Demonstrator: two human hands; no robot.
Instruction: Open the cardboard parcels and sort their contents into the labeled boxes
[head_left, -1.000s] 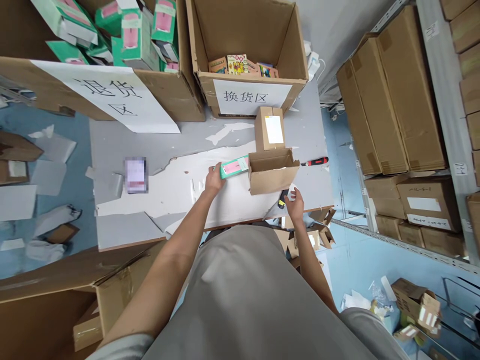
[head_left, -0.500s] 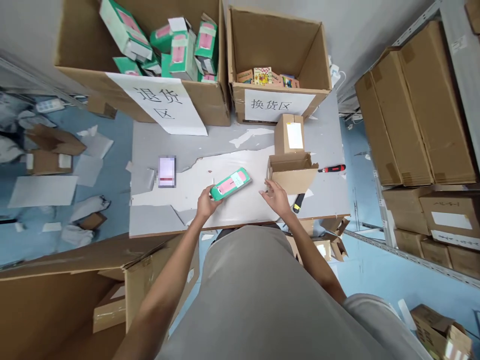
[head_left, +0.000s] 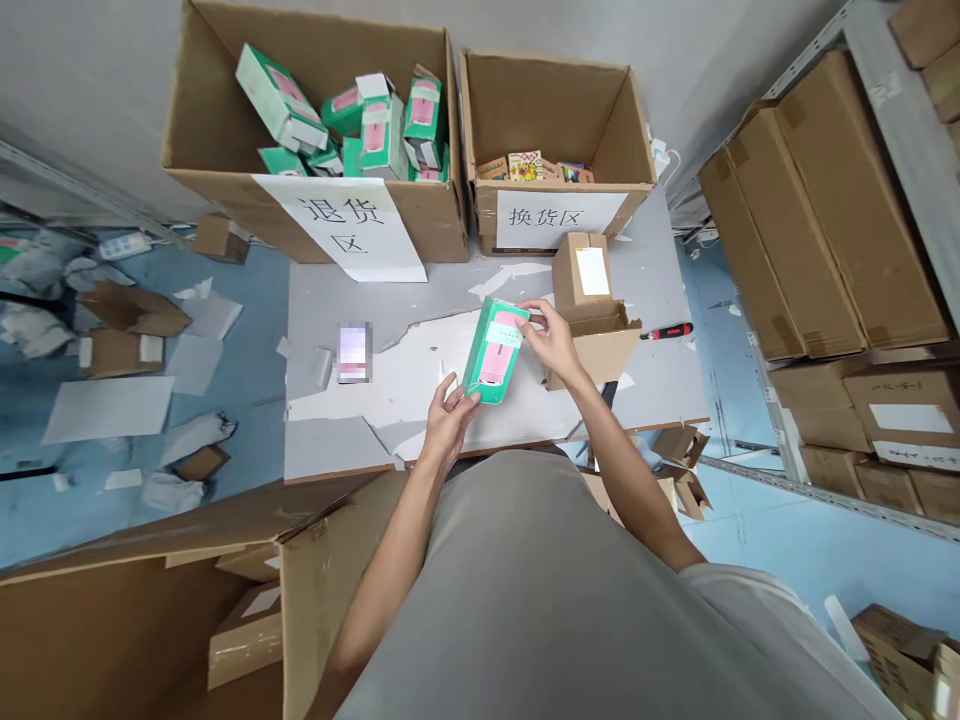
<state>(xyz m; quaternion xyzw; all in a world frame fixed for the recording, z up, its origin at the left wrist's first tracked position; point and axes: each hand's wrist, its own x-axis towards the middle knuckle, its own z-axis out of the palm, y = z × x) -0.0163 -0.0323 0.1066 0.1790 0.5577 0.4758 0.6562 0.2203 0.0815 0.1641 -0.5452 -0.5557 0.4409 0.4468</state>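
A green box with a pink front panel and a pale label band (head_left: 496, 352) is held between both hands above the table. My left hand (head_left: 447, 415) grips its lower left corner. At the upper right end, my right hand (head_left: 551, 338) closes on the box with thumb and fingers. Just right of it stands an open brown carton (head_left: 596, 358), partly covered by my right hand and forearm. Behind that carton, a closed brown box with a white label (head_left: 583, 270) stands upright.
A large carton (head_left: 225, 205) at the back left contains several green-and-pink boxes. Beside it, another carton (head_left: 487, 215) holds small colourful boxes. A phone-like item with a blurred screen (head_left: 354, 352) lies left on the table (head_left: 322, 455). A red-and-black tool (head_left: 667, 331) lies right.
The green box has been raised and turned steeper, its front now facing me. My right hand has moved from beside the open carton onto the box's upper end. The view has shifted slightly.
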